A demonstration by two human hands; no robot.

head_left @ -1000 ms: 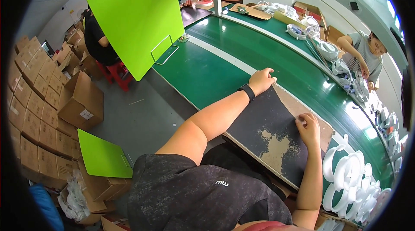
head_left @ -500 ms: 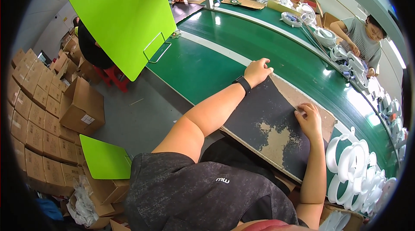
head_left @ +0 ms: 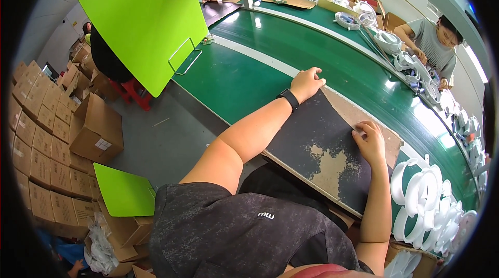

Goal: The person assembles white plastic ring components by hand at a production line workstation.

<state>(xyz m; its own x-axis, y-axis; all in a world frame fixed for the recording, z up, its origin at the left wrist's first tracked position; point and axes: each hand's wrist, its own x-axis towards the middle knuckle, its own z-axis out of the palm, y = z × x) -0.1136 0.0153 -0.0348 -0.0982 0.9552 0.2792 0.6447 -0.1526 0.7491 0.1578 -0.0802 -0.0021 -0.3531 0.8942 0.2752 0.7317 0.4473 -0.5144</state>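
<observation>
A black sheet [head_left: 312,127], worn through to a brown patch, lies over a brown board [head_left: 358,109] at the green bench's near edge. My left hand [head_left: 306,84], with a dark watch band [head_left: 287,99] at its wrist, rests at the sheet's far corner. Its fingers are loosely bent and apart, with nothing visible in them. On the right side of the sheet lies my right hand [head_left: 370,140], thumb and bent fingers apart, near the seam between black sheet and brown board. Neither hand shows a held object. The undersides of the fingers are hidden.
White ring-shaped parts [head_left: 423,195] stand stacked at right. The green conveyor belt [head_left: 338,70] runs past, with white housings [head_left: 403,62] along its far side. Two co-workers handle parts across it. Lime-green panels [head_left: 140,23] and stacked cartons [head_left: 47,148] are at left.
The whole view has shifted slightly; both my hands keep their places on the sheet and board. Another person's hand has come into view at the lower left.
</observation>
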